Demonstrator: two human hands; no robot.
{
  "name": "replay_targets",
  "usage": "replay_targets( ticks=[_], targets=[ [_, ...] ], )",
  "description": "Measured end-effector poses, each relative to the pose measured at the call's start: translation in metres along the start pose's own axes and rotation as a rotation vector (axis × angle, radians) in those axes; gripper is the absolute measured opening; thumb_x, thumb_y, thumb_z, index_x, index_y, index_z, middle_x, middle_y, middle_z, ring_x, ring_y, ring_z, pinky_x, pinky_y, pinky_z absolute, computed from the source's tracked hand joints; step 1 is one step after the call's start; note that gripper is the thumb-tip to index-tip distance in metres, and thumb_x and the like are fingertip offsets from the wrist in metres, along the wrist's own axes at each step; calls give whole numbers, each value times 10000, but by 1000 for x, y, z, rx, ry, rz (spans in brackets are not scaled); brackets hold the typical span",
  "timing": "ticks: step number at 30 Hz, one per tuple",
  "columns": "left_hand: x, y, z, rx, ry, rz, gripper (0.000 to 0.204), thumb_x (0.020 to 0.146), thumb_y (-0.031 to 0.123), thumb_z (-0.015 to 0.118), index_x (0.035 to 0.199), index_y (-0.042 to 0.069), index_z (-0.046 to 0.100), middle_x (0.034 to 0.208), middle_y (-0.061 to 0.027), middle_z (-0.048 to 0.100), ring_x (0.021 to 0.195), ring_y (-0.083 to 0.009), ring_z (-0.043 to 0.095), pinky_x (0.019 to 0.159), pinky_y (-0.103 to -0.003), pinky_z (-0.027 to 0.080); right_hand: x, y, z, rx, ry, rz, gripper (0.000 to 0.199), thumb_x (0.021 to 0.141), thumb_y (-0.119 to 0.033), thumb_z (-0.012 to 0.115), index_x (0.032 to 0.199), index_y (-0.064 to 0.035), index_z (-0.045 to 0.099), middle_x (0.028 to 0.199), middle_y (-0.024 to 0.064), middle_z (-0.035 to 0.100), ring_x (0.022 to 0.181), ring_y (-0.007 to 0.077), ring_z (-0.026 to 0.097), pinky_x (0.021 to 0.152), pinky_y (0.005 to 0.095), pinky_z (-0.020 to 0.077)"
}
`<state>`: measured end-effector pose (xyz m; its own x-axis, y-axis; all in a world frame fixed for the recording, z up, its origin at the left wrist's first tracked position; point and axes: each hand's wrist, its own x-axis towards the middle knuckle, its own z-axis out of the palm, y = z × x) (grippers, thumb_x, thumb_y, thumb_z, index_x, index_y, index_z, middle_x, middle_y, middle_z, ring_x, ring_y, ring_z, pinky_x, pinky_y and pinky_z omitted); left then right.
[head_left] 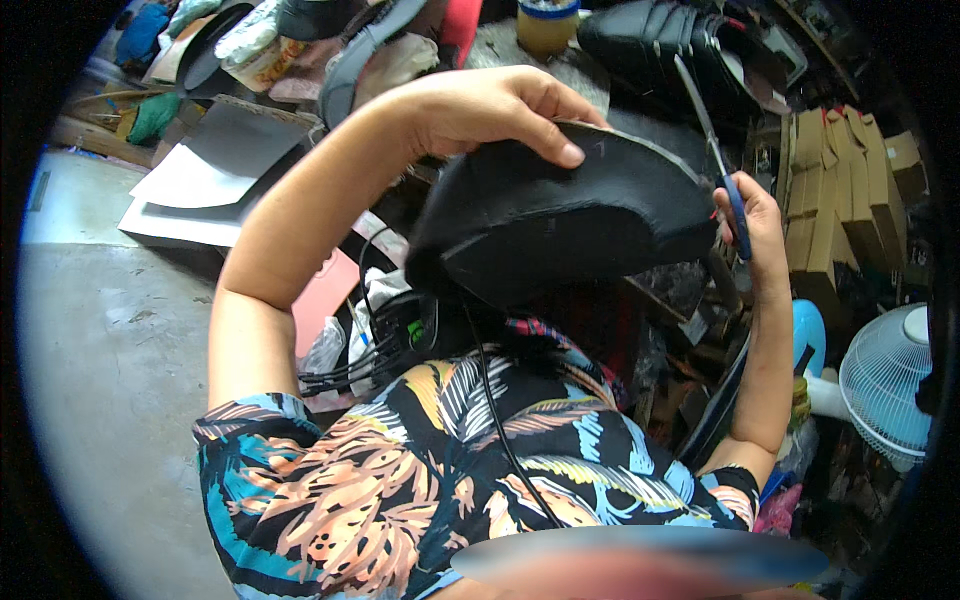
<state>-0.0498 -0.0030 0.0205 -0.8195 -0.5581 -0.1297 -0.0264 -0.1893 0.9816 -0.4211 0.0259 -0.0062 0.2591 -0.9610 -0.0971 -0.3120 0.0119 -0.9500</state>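
While the black, curved foam seat pad (560, 225) is held up over the lap, it is gripped along its upper edge by the left hand (490, 105), whose fingers are clamped over the rim with the thumb pressed on the dark surface. At the pad's right-hand end, blue-handled scissors (722, 175) are held in the right hand (755, 215), the fingers closed through the handles and the blades pointed up beside the edge. The outline already appears rounded and smooth along the top; judged from this, the trimming is well advanced, with only the right end left to be worked. At far left, flat grey and white sheets (195, 175) are stacked on the floor. At far right, plain brown cardboard boxes (845, 190) are stacked, their labels too small to tell, above a white fan (885, 385).
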Motion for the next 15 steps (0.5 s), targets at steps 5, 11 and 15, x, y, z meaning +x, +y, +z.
replay_targets(
  ticks=[5, 11, 15],
  targets=[
    [20, -32, -26, -191, 332, 236, 583, 899, 201, 727, 1395, 4, 493, 1204, -106, 661, 1039, -138, 659, 935, -284, 522, 50, 17, -35, -1027, 125, 34, 291, 848, -380, 745, 911, -102, 686, 706, 32, 660, 605, 172, 616, 574, 330, 464],
    [17, -37, -5, 960, 818, 668, 682, 867, 373, 741, 1378, -2, 490, 1349, -196, 541, 1294, -333, 493, 1122, -419, 358, 81, 32, -44, -1188, 103, 32, 379, 789, -386, 773, 1042, -109, 721, 968, 132, 727, 914, 320, 696, 790, 414, 523],
    [8, -44, 61, 1224, 153, 482, 641, 736, 517, 775, 1141, 46, 618, 1159, -147, 632, 1276, -347, 499, 1128, -495, 339, 92, 34, -42, -1002, 20, -5, 388, 796, -228, 791, 1098, -5, 695, 1059, 154, 688, 984, 319, 679, 877, 394, 516]
  ],
)
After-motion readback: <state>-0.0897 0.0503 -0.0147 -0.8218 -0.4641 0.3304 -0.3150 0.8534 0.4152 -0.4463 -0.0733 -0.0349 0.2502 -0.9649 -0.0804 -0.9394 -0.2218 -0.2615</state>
